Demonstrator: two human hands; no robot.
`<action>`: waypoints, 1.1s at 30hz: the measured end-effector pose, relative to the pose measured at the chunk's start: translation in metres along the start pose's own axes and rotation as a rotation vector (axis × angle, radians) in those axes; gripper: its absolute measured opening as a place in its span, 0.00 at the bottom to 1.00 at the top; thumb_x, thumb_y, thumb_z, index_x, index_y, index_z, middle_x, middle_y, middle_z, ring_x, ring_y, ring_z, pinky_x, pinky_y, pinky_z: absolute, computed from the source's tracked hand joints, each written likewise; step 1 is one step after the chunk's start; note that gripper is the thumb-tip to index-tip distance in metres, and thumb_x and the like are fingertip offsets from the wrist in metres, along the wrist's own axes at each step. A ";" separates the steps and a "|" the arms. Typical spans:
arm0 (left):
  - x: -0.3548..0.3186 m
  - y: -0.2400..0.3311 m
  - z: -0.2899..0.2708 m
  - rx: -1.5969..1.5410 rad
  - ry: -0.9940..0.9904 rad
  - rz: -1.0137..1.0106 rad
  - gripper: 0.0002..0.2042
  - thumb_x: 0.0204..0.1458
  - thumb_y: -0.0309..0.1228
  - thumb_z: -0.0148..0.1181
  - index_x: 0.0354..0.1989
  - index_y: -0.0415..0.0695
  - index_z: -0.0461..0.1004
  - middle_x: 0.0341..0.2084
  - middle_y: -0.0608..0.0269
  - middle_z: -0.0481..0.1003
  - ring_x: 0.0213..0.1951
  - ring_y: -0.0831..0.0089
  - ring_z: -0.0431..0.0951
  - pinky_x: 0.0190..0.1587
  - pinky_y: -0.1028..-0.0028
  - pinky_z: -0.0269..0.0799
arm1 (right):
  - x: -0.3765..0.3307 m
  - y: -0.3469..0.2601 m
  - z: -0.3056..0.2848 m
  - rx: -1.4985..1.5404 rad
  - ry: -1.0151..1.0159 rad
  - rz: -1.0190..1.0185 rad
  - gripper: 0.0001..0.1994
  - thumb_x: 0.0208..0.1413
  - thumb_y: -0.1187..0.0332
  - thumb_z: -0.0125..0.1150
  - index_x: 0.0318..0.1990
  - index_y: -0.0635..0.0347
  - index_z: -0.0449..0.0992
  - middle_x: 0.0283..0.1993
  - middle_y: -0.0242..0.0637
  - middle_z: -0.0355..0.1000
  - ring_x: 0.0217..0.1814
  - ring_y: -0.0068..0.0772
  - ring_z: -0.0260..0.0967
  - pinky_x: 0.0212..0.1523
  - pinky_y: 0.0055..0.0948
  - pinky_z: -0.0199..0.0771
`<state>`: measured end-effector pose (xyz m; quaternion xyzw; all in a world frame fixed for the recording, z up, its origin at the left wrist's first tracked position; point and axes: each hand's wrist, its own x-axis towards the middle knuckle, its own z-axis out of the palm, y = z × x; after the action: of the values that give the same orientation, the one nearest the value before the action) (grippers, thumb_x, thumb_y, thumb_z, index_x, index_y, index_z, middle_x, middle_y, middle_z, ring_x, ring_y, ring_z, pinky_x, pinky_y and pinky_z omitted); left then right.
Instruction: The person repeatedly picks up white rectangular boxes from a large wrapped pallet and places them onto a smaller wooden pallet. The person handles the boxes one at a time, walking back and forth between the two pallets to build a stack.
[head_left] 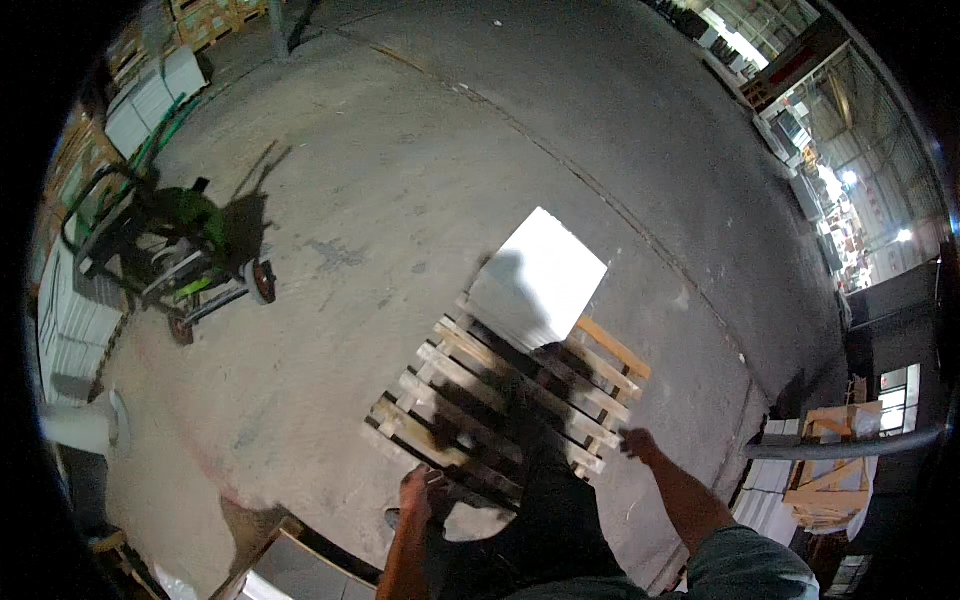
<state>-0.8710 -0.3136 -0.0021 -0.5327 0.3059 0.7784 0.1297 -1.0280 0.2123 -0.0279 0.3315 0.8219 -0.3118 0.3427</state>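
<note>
My left hand [418,490] hangs by the near left corner of a wooden pallet [430,375], its fingers curled and nothing visible in them. Beyond the pallet's right edge is my right hand [637,445], fingers also drawn in, with no object showing. A stack of white square slabs [540,275] sits at the pallet's far end, its top brightly lit. My dark-trousered legs [560,500] cover the near part of the pallet, and shadow falls across the slats, so where my feet rest is hard to see.
A green wheeled machine [195,230] stands on the concrete floor [350,150] to the left. Stacked white slabs [75,330] line the far left side. At the right are a wooden crate [830,470] and a grey pipe [850,447]. A wood-edged load [290,560] lies at lower left.
</note>
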 end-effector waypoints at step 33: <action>0.274 -0.026 0.244 0.798 0.175 0.116 0.37 0.47 0.62 0.47 0.43 0.32 0.65 0.32 0.39 0.73 0.37 0.49 0.76 0.38 0.59 0.71 | 0.253 -0.262 0.036 0.075 -0.433 -0.219 0.35 0.53 0.45 0.50 0.57 0.70 0.60 0.51 0.42 0.66 0.48 0.37 0.66 0.48 0.36 0.67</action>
<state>-1.1494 -0.1777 -0.2006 -0.4868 0.6230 0.5563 0.2557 -1.3519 0.1162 -0.1687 0.1782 0.7482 -0.4410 0.4625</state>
